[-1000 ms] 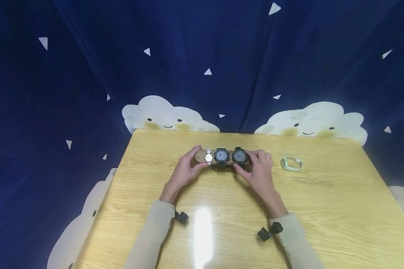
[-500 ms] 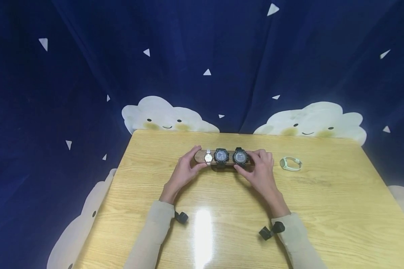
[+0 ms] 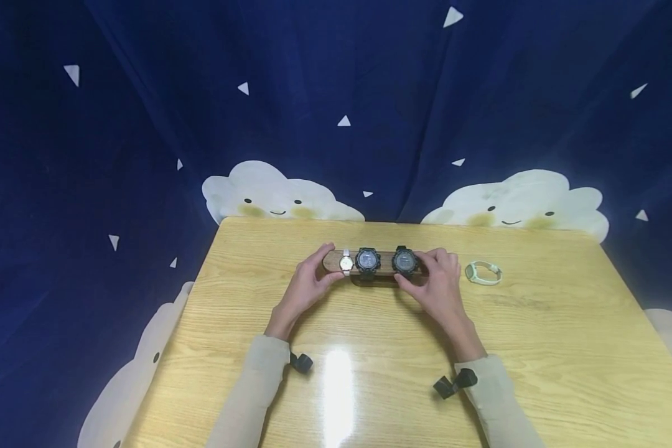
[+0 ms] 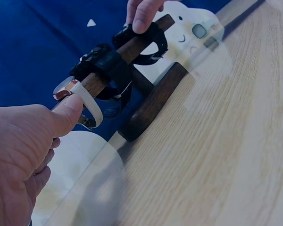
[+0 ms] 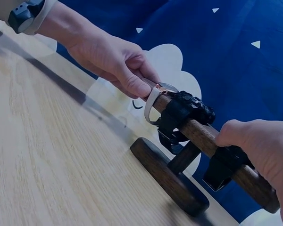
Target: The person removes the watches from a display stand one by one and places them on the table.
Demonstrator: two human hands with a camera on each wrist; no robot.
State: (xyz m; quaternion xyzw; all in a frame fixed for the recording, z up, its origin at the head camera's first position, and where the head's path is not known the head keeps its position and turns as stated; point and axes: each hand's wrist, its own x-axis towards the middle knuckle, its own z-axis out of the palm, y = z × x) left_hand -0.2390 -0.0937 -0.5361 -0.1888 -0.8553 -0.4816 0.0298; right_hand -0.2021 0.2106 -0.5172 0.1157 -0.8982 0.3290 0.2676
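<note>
A dark wooden watch stand [image 3: 386,263], a bar raised on a post over a flat base [image 5: 170,176], stands near the table's far side. Around its bar hang a small watch with a white strap [image 4: 87,101], a middle black digital watch [image 3: 367,260] and a right black digital watch [image 3: 405,261]. My left hand [image 3: 305,285] grips the bar's left end, its thumb beside the white-strapped watch. The right black watch is pinched between thumb and fingers of my right hand [image 3: 440,289], which partly hides it in the right wrist view.
To the right of the stand, a pale green watch [image 3: 484,273] lies on its side on the wooden table [image 3: 381,348]. A dark blue curtain [image 3: 313,74] with cloud prints hangs behind the table's far edge.
My right hand and the right black watch have shifted slightly right along the bar, widening the gap to the middle watch. My left hand stays put.
</note>
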